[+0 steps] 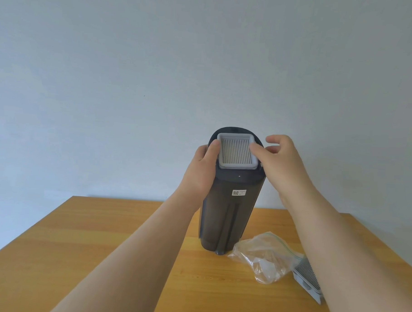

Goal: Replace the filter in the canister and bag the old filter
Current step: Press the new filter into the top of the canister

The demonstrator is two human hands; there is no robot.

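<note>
Right thumb [256,150] — pressed on the right edge of the filter [237,151]; the other fingers of the right hand [285,164] loosely spread, grasping nothing.
Left hand [201,169] — wrapped around the upper left side of the canister [231,211], thumb on the filter's left edge.
Filter — seated in the canister's top end.
Canister — dark, upright on the table [102,245].
Clear zip bag [264,255] — right of the canister's base.
Second filter [307,275] — right of the bag, partly hidden by the right forearm.
</note>
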